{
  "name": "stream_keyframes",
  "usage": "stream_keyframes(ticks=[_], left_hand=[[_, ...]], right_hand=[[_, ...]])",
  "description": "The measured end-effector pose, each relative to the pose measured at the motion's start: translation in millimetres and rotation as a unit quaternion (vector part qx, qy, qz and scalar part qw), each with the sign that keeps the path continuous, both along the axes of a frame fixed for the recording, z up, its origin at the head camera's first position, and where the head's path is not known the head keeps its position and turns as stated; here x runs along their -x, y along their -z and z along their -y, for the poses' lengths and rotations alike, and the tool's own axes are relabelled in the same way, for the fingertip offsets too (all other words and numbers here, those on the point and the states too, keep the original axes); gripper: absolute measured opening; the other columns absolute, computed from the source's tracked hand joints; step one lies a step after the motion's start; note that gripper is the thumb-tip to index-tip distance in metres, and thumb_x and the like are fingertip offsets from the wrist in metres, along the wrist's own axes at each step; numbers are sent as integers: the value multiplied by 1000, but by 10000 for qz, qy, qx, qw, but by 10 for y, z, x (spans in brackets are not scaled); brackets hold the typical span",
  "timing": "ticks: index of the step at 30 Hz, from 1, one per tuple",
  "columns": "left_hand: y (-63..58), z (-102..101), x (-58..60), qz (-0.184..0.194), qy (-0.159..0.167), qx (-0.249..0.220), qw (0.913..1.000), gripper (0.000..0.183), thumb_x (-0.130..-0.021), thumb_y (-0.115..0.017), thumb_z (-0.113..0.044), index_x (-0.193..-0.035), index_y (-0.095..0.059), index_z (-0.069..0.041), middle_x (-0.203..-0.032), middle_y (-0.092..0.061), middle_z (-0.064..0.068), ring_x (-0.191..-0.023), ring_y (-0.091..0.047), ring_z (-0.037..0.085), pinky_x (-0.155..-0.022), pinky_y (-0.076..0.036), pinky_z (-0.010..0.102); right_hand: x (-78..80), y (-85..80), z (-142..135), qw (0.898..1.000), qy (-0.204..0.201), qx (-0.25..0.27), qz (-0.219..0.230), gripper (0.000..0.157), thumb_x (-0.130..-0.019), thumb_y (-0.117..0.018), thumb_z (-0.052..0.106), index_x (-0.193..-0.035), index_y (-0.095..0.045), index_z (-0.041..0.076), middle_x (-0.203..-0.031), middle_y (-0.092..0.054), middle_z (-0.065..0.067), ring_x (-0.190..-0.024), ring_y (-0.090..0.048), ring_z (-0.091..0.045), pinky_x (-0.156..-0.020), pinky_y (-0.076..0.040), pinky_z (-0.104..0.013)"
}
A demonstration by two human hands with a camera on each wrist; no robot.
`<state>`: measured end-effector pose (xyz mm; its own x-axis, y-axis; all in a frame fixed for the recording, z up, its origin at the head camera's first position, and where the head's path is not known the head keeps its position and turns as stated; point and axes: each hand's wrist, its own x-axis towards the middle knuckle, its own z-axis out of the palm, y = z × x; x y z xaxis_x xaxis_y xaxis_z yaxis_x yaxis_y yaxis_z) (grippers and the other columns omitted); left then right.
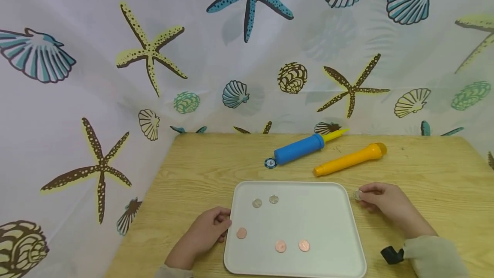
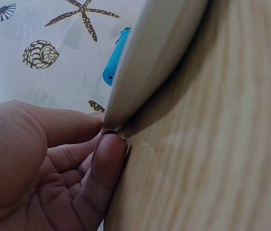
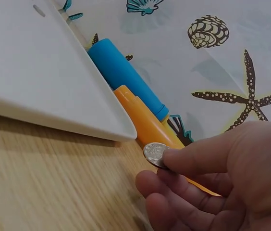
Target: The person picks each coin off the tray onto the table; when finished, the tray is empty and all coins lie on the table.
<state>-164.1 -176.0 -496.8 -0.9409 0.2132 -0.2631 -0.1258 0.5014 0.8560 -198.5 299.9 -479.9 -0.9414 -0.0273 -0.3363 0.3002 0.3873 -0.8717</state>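
A white tray [image 1: 324, 222] lies on the wooden table. Two silver coins [image 1: 273, 199] are towards its back left, and three copper coins [image 1: 280, 246] are spread nearer the front. My left hand [image 1: 208, 229] is at the tray's left side; in the left wrist view its thumb and a fingertip [image 2: 109, 159] pinch the tray's rim [image 2: 126, 91]. Just beyond the tray's right edge, my right hand [image 1: 384, 200] holds another silver coin [image 3: 155, 154] between thumb and fingers. That coin stands clear of the tray, slightly above the tabletop in the right wrist view.
Behind the tray lie a blue pump [image 1: 299, 149] with a yellow nozzle and an orange microphone [image 1: 349, 159]. A poker chip [image 1: 270, 163] touches or nearly touches the pump's end. A black object [image 1: 392, 255] is by the right sleeve. A shell-patterned curtain [image 1: 308, 46] hangs behind the table.
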Motion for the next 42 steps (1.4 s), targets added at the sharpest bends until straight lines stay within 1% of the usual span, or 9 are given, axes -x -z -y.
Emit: stream_keyframes(ticks=[2, 5, 11, 16, 20, 27, 32, 36, 42], left_hand=[[-6, 5, -3, -2, 3, -36, 10000, 34, -100, -60, -12, -131, -60, 2, -97, -61, 8, -77, -61, 18, -64, -59, 29], [-14, 7, -7, -15, 16, -39, 10000, 34, -100, -60, -13, -131, -60, 2, -96, -61, 8, -77, -61, 17, -64, -59, 29], [-39, 0, -33, -65, -55, -24, 10000, 34, -100, -61, -12, -130, -60, 4, -95, -60, 8, -76, -60, 17, -63, -59, 28], [-55, -3, -47, -43, -56, -22, 10000, 34, -100, -61, -13, -130, -60, 4, -94, -60, 8, -75, -60, 17, -63, -59, 29], [-43, 2, -46, -33, -38, -26, 10000, 34, -101, -60, -13, -131, -59, 4, -94, -60, 8, -75, -59, 17, -63, -58, 29], [-34, 12, -31, -36, -50, 42, 10000, 34, -101, -61, -13, -131, -60, 2, -94, -60, 7, -75, -60, 17, -63, -58, 29], [-43, 29, -51, -31, -26, -8, 10000, 34, -101, -61, -13, -131, -60, 2, -94, -61, 7, -75, -60, 17, -63, -58, 28], [-30, 49, -49, -32, 3, 2, 10000, 34, -101, -60, -13, -132, -59, 2, -95, -61, 7, -76, -60, 17, -64, -58, 28], [-15, 60, -19, -66, 64, 31, 10000, 34, -101, -60, -13, -132, -59, 2, -95, -62, 6, -76, -61, 17, -63, -58, 28]], right_hand=[[5, 1, 18, 9997, 68, -229, 23, 42, -98, -69, 25, -126, -62, -6, -100, -73, -6, -87, -67, -15, -71, -59, -29], [17, 12, 36, 9986, 58, -529, -8, 41, -98, -69, 27, -124, -63, -4, -97, -72, -6, -84, -65, -17, -67, -58, -29], [35, 55, 78, 9968, 44, -798, -85, 39, -97, -69, 29, -121, -65, -1, -90, -69, -5, -79, -62, -18, -61, -55, -28], [43, 80, 94, 9940, 7, -1060, -264, 33, -98, -67, 25, -117, -66, -2, -84, -68, -5, -73, -60, -16, -57, -54, -27], [44, 94, 116, 9908, -10, -1291, -401, 28, -99, -64, 20, -115, -67, -3, -83, -67, -5, -72, -59, -16, -55, -51, -26], [68, 117, 140, 9895, 8, -1384, -419, 27, -98, -64, 17, -115, -68, -3, -75, -63, -4, -65, -57, -17, -52, -49, -25], [90, 120, 165, 9901, -16, -1376, -295, 28, -99, -63, 17, -118, -66, -4, -74, -62, -5, -62, -55, -16, -51, -48, -26], [109, 124, 177, 9901, -40, -1378, -244, 29, -99, -62, 18, -119, -66, -4, -73, -62, -5, -61, -54, -16, -50, -48, -26], [96, 102, 187, 9878, -71, -1532, -277, 28, -99, -63, 18, -116, -68, -4, -72, -62, -4, -62, -56, -16, -52, -51, -27]])
